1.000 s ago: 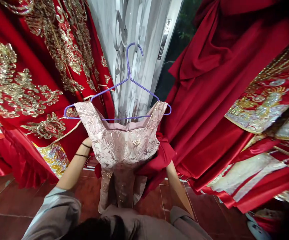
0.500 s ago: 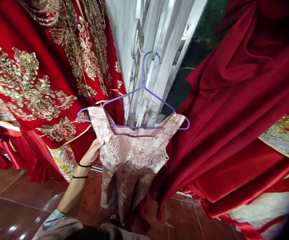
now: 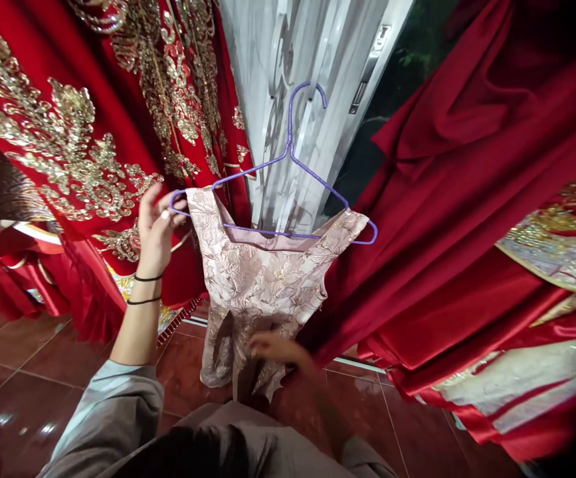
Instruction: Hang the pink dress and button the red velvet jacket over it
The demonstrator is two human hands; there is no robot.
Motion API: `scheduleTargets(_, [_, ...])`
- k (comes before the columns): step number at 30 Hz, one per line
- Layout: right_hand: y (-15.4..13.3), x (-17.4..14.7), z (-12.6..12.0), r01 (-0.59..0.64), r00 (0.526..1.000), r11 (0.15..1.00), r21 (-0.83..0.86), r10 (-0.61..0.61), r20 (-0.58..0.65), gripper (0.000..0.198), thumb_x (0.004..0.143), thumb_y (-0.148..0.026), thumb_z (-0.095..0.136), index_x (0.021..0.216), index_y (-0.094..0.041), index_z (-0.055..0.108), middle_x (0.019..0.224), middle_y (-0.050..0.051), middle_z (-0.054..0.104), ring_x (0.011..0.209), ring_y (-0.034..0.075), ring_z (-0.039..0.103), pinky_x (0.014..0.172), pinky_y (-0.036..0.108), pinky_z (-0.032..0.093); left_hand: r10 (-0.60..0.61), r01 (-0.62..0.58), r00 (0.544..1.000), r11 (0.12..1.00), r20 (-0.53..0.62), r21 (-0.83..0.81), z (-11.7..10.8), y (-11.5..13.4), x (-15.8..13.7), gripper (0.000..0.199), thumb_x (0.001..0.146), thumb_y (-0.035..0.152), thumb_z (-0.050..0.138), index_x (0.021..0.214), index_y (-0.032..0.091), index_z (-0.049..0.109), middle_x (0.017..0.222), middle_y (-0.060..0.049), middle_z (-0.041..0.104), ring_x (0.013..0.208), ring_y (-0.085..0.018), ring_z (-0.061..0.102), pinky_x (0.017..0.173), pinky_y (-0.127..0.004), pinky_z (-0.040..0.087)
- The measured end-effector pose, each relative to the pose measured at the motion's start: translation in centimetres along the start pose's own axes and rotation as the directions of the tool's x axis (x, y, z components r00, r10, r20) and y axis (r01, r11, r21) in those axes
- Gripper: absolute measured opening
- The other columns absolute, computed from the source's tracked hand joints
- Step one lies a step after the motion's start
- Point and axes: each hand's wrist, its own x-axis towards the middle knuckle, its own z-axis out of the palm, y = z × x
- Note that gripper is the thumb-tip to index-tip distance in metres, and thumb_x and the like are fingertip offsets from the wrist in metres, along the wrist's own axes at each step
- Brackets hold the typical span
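A pale pink dress [image 3: 268, 272] with a raised floral pattern hangs by its shoulder straps on a purple hanger [image 3: 290, 143]. My left hand [image 3: 155, 229] is at the hanger's left end, fingers apart; some of them are at or behind the purple loop, and I cannot tell whether they touch it. Two black bands circle that wrist. In front of the lower part of the dress, my right hand [image 3: 268, 346] is smeared by motion, so its fingers cannot be made out.
Red garments with gold sequin embroidery [image 3: 83, 146] hang on the left. Dark red cloth [image 3: 447, 199] drapes down the right side. Behind the hanger stands a whitish door frame [image 3: 337, 86] with a metal latch plate. Brown-red tiles [image 3: 28, 365] cover the floor.
My left hand has let go of the dress's side and moved up to the hanger's left end. My right hand has come into view. Dress and hanger appear slightly higher in view.
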Motion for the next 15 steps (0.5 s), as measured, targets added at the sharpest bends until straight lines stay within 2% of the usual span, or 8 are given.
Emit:
scheduleTargets(2, [-0.2, 1.9, -3.8, 0.092, 0.986, 0.994, -0.062, -0.100, -0.133, 0.026, 0.085, -0.043, 0.054, 0.081, -0.022, 0.069, 0.083, 0.001, 0.071, 0.077, 0.018, 0.064, 0.074, 0.034, 0.056, 0.180, -0.189, 0.982, 0.949, 0.060, 0.253, 0.2, 1.1, 2.1, 0.057, 0.084, 0.053, 0.065, 0.132, 0.023, 0.055, 0.136, -0.009, 0.057, 0.121, -0.022, 0.057, 0.103, -0.037, 0.047])
scheduleTargets(3, [-0.6, 3.1, -6.1, 0.134, 0.942, 0.977, -0.166, -0.178, -0.286, 0.029, 0.087, -0.041, 0.050, 0.092, -0.021, 0.070, 0.095, 0.005, 0.072, 0.089, 0.020, 0.064, 0.084, 0.037, 0.054, 0.214, -0.247, 0.968, 0.901, 0.129, 0.358, 0.5, 1.5, 2.9, 0.053, 0.085, 0.051, 0.064, 0.129, 0.021, 0.058, 0.134, -0.009, 0.059, 0.124, -0.024, 0.055, 0.107, -0.039, 0.044])
scheduleTargets(5, [-1.7, 5.9, -10.8, 0.085, 0.721, 0.874, -0.478, -0.385, -0.576, 0.040, 0.089, -0.037, 0.046, 0.119, -0.016, 0.063, 0.122, 0.013, 0.065, 0.115, 0.024, 0.055, 0.103, 0.044, 0.042, 0.190, -0.297, 0.948, 0.815, 0.253, 0.498, 1.1, 1.9, 4.1, 0.041, 0.090, 0.046, 0.058, 0.120, 0.020, 0.064, 0.123, -0.009, 0.065, 0.118, -0.025, 0.058, 0.107, -0.042, 0.042])
scheduleTargets(6, [-2.3, 7.2, -12.9, 0.028, 0.669, 0.815, -0.579, -0.445, -0.595, 0.044, 0.089, -0.039, 0.047, 0.126, -0.016, 0.059, 0.129, 0.013, 0.061, 0.119, 0.026, 0.051, 0.105, 0.048, 0.039, 0.162, -0.300, 0.944, 0.784, 0.288, 0.543, 1.4, 2.0, 4.4, 0.035, 0.092, 0.043, 0.056, 0.115, 0.019, 0.067, 0.115, -0.008, 0.068, 0.111, -0.025, 0.060, 0.104, -0.042, 0.044])
scheduleTargets(7, [-2.7, 8.4, -14.8, -0.020, 0.663, 0.773, -0.634, -0.465, -0.587, 0.045, 0.088, -0.041, 0.050, 0.126, -0.017, 0.058, 0.130, 0.013, 0.060, 0.120, 0.028, 0.049, 0.103, 0.049, 0.038, 0.141, -0.298, 0.943, 0.761, 0.302, 0.576, 1.6, 2.0, 4.6, 0.031, 0.093, 0.041, 0.054, 0.108, 0.020, 0.069, 0.106, -0.008, 0.069, 0.104, -0.025, 0.062, 0.101, -0.041, 0.044])
scheduleTargets(10, [-3.0, 10.7, -18.5, 0.044, 0.821, 0.796, -0.604, -0.373, -0.432, 0.034, 0.088, -0.047, 0.053, 0.094, -0.016, 0.067, 0.089, 0.007, 0.066, 0.086, 0.021, 0.055, 0.081, 0.036, 0.045, 0.142, -0.277, 0.956, 0.722, 0.255, 0.634, 1.0, 1.7, 4.5, 0.024, 0.092, 0.038, 0.055, 0.093, 0.021, 0.071, 0.087, -0.006, 0.068, 0.089, -0.023, 0.060, 0.093, -0.037, 0.045])
scheduleTargets(12, [-2.5, 10.8, -19.9, 0.126, 0.908, 0.877, -0.464, -0.291, -0.303, 0.042, 0.086, -0.053, 0.056, 0.070, -0.015, 0.062, 0.062, 0.001, 0.054, 0.063, 0.013, 0.046, 0.063, 0.026, 0.039, 0.135, -0.221, 0.974, 0.750, 0.183, 0.623, -0.1, 1.3, 4.0, 0.022, 0.090, 0.038, 0.058, 0.090, 0.020, 0.071, 0.079, -0.003, 0.065, 0.079, -0.020, 0.058, 0.086, -0.033, 0.047])
scheduleTargets(15, [-1.7, 9.9, -21.1, 0.134, 0.956, 0.973, -0.189, -0.177, -0.235, 0.055, 0.074, -0.068, 0.066, 0.062, -0.015, 0.058, 0.055, -0.001, 0.050, 0.052, 0.009, 0.044, 0.052, 0.022, 0.034, 0.049, -0.086, 0.995, 0.842, 0.083, 0.533, -2.1, 0.1, 2.7, 0.029, 0.091, 0.043, 0.057, 0.087, 0.017, 0.070, 0.066, 0.000, 0.059, 0.061, -0.015, 0.054, 0.066, -0.027, 0.047])
